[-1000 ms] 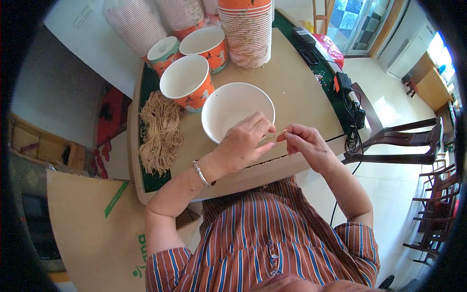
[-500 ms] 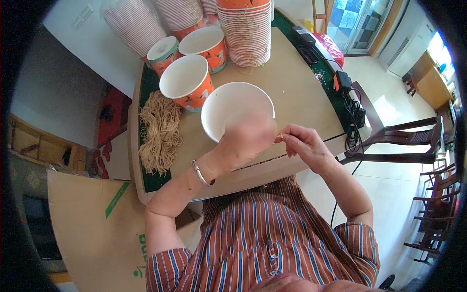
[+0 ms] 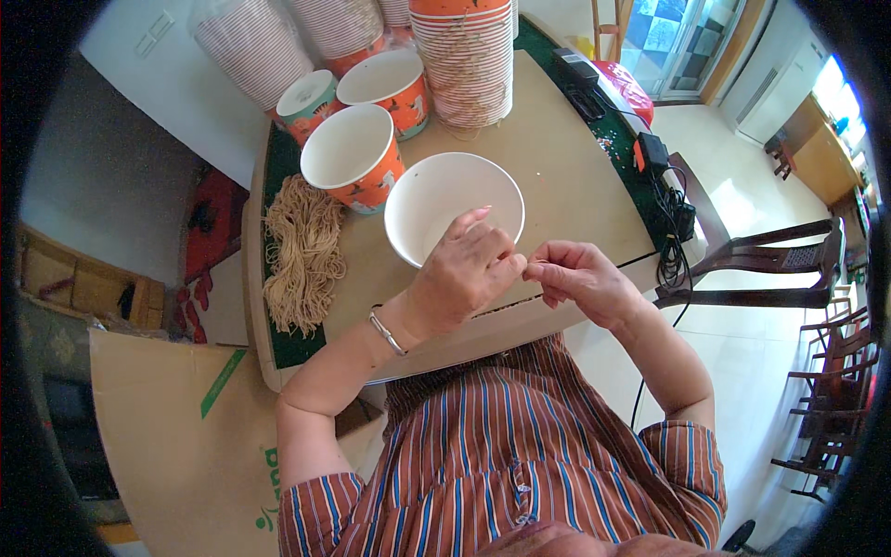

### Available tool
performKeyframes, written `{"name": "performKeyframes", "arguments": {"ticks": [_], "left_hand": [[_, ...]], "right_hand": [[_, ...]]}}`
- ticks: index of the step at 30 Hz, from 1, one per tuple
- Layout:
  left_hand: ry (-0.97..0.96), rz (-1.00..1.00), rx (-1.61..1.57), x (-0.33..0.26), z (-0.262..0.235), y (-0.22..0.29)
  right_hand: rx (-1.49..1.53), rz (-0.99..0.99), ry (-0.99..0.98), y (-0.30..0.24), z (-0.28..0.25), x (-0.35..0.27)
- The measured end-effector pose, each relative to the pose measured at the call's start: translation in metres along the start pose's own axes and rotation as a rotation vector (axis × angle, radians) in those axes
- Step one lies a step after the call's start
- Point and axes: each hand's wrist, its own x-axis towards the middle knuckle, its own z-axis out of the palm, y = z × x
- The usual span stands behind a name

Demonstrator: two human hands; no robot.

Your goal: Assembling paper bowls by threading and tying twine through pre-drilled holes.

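Left hand (image 3: 464, 274) and right hand (image 3: 580, 278): fingertips pinched together, meeting at the near rim of the white bowl (image 3: 436, 190); whatever small item they pinch is too fine to tell. Bowl: empty, upright, mid-worktop (image 3: 557, 167). Left of bowl: open orange paper cup (image 3: 353, 158), touching it. Further left: bundle of tan noodle-like strands (image 3: 302, 251) on green mat. Far: tall stacks of paper cups (image 3: 464, 56). Right: dark wooden chair (image 3: 770, 269).

White bowl (image 3: 453, 200), orange cups (image 3: 354, 158), perhaps tan noodles (image 3: 302, 251), striped shirt (image 3: 492, 464).
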Motion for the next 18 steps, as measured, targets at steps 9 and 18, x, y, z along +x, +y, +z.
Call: {"name": "performKeyframes", "arguments": {"ticks": [9, 18], "left_hand": [[0.038, -0.119, -0.119, 0.008, -0.004, 0.001], [-0.078, -0.21, -0.356, 0.012, -0.011, -0.003]], "right_hand": [[-0.221, -0.091, 0.085, -0.005, 0.004, -0.001], [-0.637, -0.344, 0.203, -0.017, 0.009, -0.006]]}}
